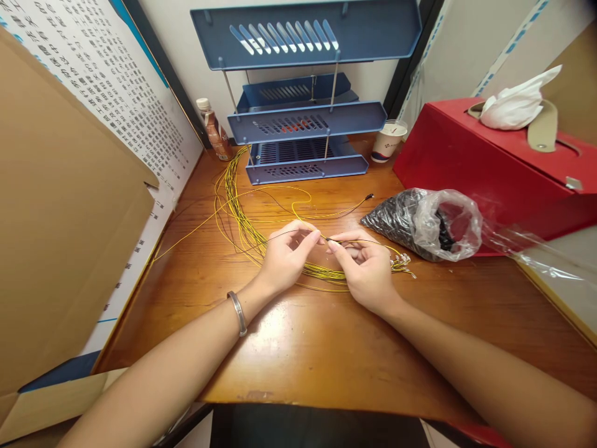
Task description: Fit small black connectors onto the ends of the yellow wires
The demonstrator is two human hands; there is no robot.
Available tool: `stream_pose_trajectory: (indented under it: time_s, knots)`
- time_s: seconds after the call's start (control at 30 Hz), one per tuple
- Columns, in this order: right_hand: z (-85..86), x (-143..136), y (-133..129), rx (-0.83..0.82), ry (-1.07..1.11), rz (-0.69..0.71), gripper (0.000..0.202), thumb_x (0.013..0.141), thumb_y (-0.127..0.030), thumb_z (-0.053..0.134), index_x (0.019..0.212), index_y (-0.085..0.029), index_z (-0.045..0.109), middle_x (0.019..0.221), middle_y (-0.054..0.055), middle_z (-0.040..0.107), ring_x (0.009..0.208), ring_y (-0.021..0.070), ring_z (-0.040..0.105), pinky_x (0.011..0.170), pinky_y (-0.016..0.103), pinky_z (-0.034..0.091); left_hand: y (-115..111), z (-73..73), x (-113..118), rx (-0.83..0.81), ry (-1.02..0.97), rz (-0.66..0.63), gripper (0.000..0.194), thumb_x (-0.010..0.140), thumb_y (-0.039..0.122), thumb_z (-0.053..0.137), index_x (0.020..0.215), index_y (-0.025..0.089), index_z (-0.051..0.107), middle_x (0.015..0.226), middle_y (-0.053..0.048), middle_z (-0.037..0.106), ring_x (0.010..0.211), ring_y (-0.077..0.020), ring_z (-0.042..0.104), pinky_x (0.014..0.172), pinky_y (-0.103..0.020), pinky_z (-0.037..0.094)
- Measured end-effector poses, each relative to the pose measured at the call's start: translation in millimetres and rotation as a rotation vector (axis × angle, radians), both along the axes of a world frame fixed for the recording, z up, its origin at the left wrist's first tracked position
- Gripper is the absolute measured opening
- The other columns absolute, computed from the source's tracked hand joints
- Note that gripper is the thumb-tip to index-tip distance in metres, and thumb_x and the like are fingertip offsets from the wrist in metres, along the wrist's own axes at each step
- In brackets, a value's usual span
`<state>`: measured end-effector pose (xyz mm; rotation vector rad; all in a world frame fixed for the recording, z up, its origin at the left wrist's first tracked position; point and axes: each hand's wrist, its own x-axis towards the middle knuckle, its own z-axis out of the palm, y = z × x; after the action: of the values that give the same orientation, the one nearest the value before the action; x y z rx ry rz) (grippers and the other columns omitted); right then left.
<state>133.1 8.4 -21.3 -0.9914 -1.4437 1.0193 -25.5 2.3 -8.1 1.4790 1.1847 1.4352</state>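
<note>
My left hand [286, 255] pinches a thin yellow and dark wire near the middle of the wooden table. Just right of it, my right hand [364, 267] grips a small black piece [328, 239] on the wires between thumb and forefinger. The fingertips of both hands are a short gap apart. A long bundle of yellow and black wires [237, 211] curves behind and beneath the hands, its small clear ends [402, 261] lying to the right. One loose wire ends in a small black connector [370, 196] behind my right hand.
A blue tiered tray rack [305, 118] stands at the back, between a bottle [215, 130] and a paper cup [388, 143]. On the right are a plastic bag of black pieces [405, 221] and a red box [448, 149]. Cardboard [60, 218] borders the table [280, 367] on the left.
</note>
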Motion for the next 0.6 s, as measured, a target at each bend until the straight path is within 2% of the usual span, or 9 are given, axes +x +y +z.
stream_pose_trajectory:
  time_s: [0.6]
  knots:
    - [1.2, 0.4, 0.1, 0.023, 0.015, 0.004, 0.014, 0.086, -0.031, 0.072, 0.089, -0.017, 0.069, 0.078, 0.006, 0.07, 0.068, 0.0167, 0.069, 0.049, 0.023, 0.045, 4.1, 2.9, -1.7, 0.048, -0.096, 0.169, 0.021, 0.091, 0.036, 0.066, 0.083, 0.016, 0.061, 0.075, -0.003, 0.064, 0.057, -0.0091, 0.054, 0.048, -0.019, 0.043]
